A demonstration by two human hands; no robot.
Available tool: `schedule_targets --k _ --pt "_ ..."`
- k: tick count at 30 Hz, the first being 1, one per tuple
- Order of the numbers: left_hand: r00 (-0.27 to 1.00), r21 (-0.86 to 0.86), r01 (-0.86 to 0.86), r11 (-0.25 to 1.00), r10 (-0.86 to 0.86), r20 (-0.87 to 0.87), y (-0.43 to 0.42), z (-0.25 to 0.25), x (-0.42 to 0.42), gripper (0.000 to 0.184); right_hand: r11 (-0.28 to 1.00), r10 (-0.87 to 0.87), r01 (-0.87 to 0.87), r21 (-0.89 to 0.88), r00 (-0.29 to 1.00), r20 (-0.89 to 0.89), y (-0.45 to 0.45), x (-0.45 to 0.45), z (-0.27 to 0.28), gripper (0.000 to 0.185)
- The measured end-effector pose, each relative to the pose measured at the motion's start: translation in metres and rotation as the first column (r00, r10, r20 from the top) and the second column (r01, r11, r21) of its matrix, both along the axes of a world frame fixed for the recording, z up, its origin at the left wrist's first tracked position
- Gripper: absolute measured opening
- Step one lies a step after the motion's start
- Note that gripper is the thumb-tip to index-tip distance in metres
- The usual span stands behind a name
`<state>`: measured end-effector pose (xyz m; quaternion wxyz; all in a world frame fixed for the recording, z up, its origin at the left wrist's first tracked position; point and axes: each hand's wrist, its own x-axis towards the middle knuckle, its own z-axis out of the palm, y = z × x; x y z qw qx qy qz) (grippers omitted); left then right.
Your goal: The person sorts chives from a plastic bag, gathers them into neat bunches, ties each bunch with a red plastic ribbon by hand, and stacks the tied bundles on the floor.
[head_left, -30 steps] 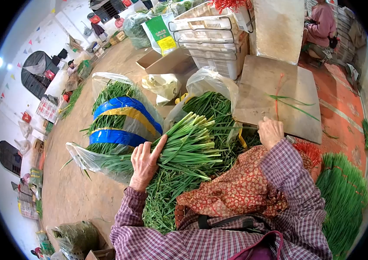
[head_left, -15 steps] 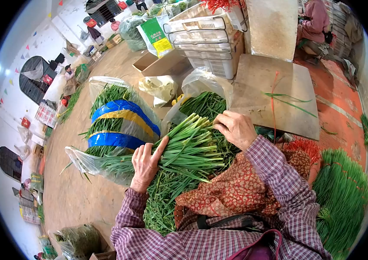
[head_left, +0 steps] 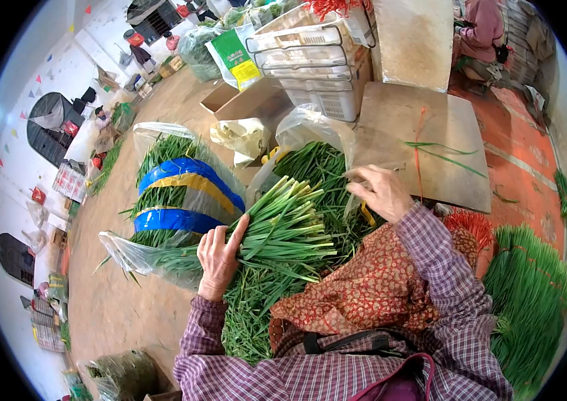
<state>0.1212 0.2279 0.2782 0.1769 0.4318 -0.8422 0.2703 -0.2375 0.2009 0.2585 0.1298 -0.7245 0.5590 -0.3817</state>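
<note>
My left hand (head_left: 218, 259) is closed round a fanned bunch of garlic chives (head_left: 290, 230), its thumb lying along the top. The pale cut ends point up and to the right, and the leaves trail left onto clear plastic. To the right of the bunch, my right hand (head_left: 385, 192) is lifted, with fingers loosely bent and slightly apart; its fingertips are blurred and I see nothing in them. Loose green leaves (head_left: 250, 321) are heaped beneath the bunch. Behind it, more greens (head_left: 313, 164) fill an open plastic bag (head_left: 327, 123).
A greens bag with blue and yellow bands (head_left: 190, 170) stands at the left. A board (head_left: 423, 160) with a red tie and loose blades is at the right, white crates (head_left: 310, 53) behind. Tied bundles (head_left: 527, 301) stand at my right. A person in pink (head_left: 484, 30) sits beyond.
My right hand has drawn back to the right, away from the cut ends, and its fingers have loosened. My left hand and the bunch have shifted slightly left.
</note>
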Motion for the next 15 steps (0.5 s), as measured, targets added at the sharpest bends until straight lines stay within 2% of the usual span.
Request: schedule_targets --k 1,2,5,7,8,10,11,12,13,14,15 --pt "1.000 -0.001 0.001 1.000 -0.001 0.016 0.000 0.000 -0.001 0.069 0.994 0.107 -0.110 0.004 0.976 0.191 -0.005 0.008 0.002 0.035" --pt "1.000 -0.002 0.002 1.000 -0.002 0.017 -0.001 0.001 -0.002 0.069 0.989 0.099 -0.127 0.081 0.955 0.281 -0.008 0.015 0.005 0.037" --pt "1.000 -0.013 0.029 0.999 -0.029 0.001 0.001 0.002 -0.005 0.068 0.992 0.050 -0.078 0.095 0.962 0.268 -0.020 0.029 0.000 0.034" --pt "1.000 -0.006 0.030 1.000 -0.030 0.001 0.002 0.004 -0.009 0.067 0.919 0.142 -0.284 0.275 0.886 0.442 -0.023 0.030 0.000 0.032" --pt "1.000 -0.006 0.030 1.000 -0.030 0.002 0.003 0.004 -0.009 0.067 0.919 0.142 -0.284 0.275 0.886 0.442 -0.024 0.029 -0.003 0.032" --pt "0.999 0.014 0.024 1.000 -0.024 -0.022 0.003 0.005 -0.010 0.064 0.986 0.120 -0.143 0.087 0.966 0.228 -0.025 0.024 -0.016 0.028" --pt "0.999 0.013 0.024 1.000 -0.024 -0.021 0.003 0.004 -0.009 0.064 0.999 0.032 -0.034 0.028 0.998 0.056 -0.029 0.017 -0.024 0.024" --pt "0.991 0.059 0.025 0.998 -0.017 -0.132 0.003 0.001 -0.007 0.064 0.993 -0.093 0.093 0.074 0.996 -0.006 -0.029 0.007 -0.033 0.023" --pt "0.971 0.101 0.030 0.994 -0.004 -0.240 0.003 -0.001 -0.004 0.064 0.988 -0.148 0.153 0.040 0.984 -0.095 -0.027 -0.008 -0.041 0.025" --pt "0.953 0.127 0.001 0.992 0.038 -0.300 0.004 -0.001 -0.002 0.066 0.979 -0.202 0.205 -0.002 0.963 -0.180 -0.026 -0.018 -0.042 0.026" --pt "0.932 0.150 0.002 0.989 0.052 -0.360 0.004 -0.003 -0.001 0.066 0.980 -0.197 0.199 -0.005 0.965 -0.176 -0.027 -0.020 -0.045 0.026"
